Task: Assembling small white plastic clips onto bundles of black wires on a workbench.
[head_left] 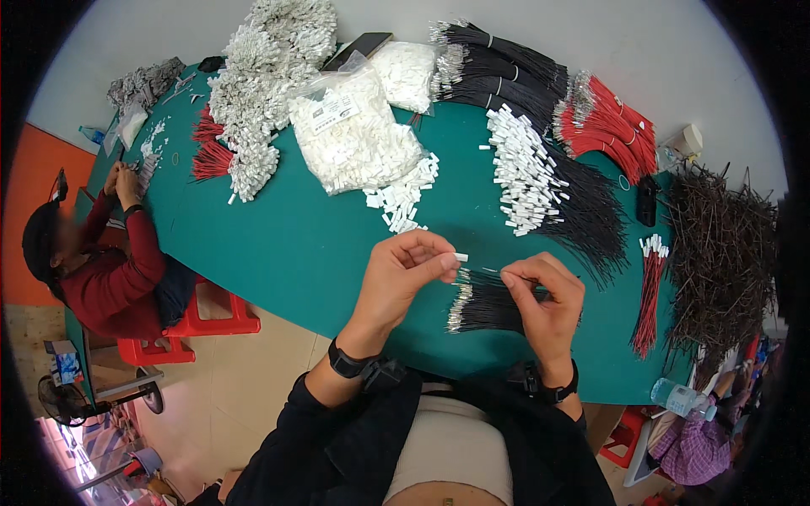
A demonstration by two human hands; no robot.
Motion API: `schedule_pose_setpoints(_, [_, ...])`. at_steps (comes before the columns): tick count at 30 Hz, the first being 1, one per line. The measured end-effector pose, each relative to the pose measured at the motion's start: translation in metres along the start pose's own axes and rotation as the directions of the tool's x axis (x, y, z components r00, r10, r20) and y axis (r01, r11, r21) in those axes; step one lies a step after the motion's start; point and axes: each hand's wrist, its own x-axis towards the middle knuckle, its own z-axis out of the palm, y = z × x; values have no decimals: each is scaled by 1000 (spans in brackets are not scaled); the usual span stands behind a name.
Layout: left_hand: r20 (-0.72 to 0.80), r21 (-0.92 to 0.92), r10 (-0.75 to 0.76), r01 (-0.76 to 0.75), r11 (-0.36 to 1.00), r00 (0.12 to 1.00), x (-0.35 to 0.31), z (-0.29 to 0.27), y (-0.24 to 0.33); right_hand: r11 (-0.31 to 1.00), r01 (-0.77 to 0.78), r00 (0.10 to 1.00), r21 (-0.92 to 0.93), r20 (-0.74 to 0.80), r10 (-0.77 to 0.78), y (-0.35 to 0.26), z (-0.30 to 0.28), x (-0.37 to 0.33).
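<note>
Between the thumb and fingers of my left hand (396, 274) is a small white plastic connector housing (461, 257). My right hand (548, 304) pinches a thin wire, its tip (490, 270) pointing at the housing with a short gap between them. Most of that wire is hidden by my fingers. Below both hands lies a bundle of black wires (488, 309) with metal terminals at their left ends, partly covered by my right hand. Loose white housings (398, 201) spill from a clear plastic bag (359, 139) beyond my left hand. Farther right, black wires (582, 207) carry white housings (519, 169).
Black wire bundles (506, 63) and red wire bundles (607, 122) line the back of the green table (253, 253). Tangled brown wires (721, 261), small red wires (650, 295) and a plastic bottle (679, 398) are at right. A co-worker (110, 278) sits at left beside red stools (215, 312).
</note>
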Motion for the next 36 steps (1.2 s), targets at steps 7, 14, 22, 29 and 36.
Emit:
schedule_pose_setpoints(7, [38,-172,-161,165,971,986,-1,2,-2,988,125,989,-92,-63,-131,0,3,-4])
schedule_pose_setpoints(14, [95,-194,-156,172,966,983,-2,4,-3,958,205,974,-199,-59,-220,-4,4,-2])
schedule_pose_setpoints(22, [103,-180,-160,176,968,982,-3,3,-2,956,211,975,-202,-21,-219,-5,3,-1])
schedule_pose_setpoints(29, [124,-128,-165,181,975,979,-4,0,-1,952,221,975,-214,20,-221,-5,0,1])
schedule_pose_setpoints(36, [129,-90,-165,177,980,978,-5,-3,-1,950,231,973,-209,38,-228,-3,-1,1])
